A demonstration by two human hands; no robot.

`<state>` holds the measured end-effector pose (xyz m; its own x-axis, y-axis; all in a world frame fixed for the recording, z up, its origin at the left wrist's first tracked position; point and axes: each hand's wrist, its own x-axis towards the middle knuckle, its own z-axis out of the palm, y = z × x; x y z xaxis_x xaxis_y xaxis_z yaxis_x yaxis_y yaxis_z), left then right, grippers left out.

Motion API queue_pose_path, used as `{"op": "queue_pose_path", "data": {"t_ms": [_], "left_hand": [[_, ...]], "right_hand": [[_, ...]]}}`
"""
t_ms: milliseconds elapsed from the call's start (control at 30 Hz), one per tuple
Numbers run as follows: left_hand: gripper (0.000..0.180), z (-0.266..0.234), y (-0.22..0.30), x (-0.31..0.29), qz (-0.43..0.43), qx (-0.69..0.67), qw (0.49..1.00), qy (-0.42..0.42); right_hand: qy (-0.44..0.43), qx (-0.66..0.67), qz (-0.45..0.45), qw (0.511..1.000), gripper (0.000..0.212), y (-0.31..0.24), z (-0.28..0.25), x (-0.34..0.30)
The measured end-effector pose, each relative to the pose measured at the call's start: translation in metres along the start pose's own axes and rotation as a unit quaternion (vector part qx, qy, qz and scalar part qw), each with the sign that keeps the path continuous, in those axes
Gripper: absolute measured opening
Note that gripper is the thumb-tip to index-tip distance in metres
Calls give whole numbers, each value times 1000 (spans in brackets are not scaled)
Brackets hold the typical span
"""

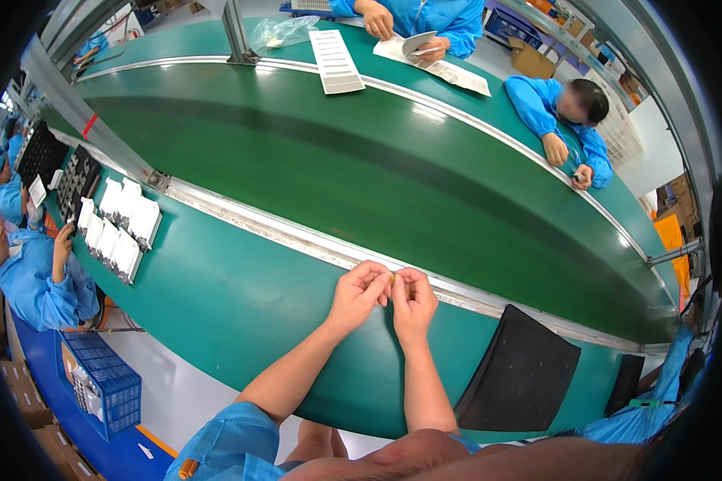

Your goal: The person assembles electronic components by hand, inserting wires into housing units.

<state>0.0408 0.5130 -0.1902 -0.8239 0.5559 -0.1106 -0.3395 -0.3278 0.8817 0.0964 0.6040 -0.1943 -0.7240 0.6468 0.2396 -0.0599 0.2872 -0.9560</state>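
My left hand [356,298] and my right hand [415,308] meet fingertip to fingertip over the near green worktop [241,280], close to the metal rail [289,232] along the belt. Both hands are closed in a pinch. A tiny yellowish bit shows between the fingertips, but the fingers hide most of it and I cannot tell its kind. Right of my right hand, a black sheet or mat [521,373] lies on the worktop.
A green conveyor belt [361,176] runs beyond the rail. White parts [120,224] stand in rows at left, near a co-worker [40,272]. Two co-workers sit across the belt by a white slotted tray [334,62]. A blue crate [108,385] sits low at left.
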Motion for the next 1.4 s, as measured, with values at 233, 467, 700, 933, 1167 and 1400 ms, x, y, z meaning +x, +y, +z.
{"op": "queue_pose_path", "data": {"t_ms": [233, 467, 700, 933, 1167, 1400], "left_hand": [[6, -3, -1, 1, -5, -9, 1000, -13], [9, -6, -1, 2, -2, 44, 999, -26], [8, -6, 3, 3, 20, 21, 999, 19], [6, -15, 14, 6, -44, 1, 998, -35], [8, -31, 9, 9, -80, -110, 989, -65], [11, -25, 6, 8, -6, 3, 999, -36]], "right_hand": [[-55, 165, 99, 980, 7, -3, -2, 1], [-62, 215, 137, 965, 7, 8, -8, 4], [-76, 256, 162, 950, 8, 6, -10, 4], [-81, 208, 56, 973, 8, -1, -8, 9], [-139, 103, -14, 985, 12, -8, -10, 9], [-129, 159, 2, 979, 16, -4, -8, 11]]}}
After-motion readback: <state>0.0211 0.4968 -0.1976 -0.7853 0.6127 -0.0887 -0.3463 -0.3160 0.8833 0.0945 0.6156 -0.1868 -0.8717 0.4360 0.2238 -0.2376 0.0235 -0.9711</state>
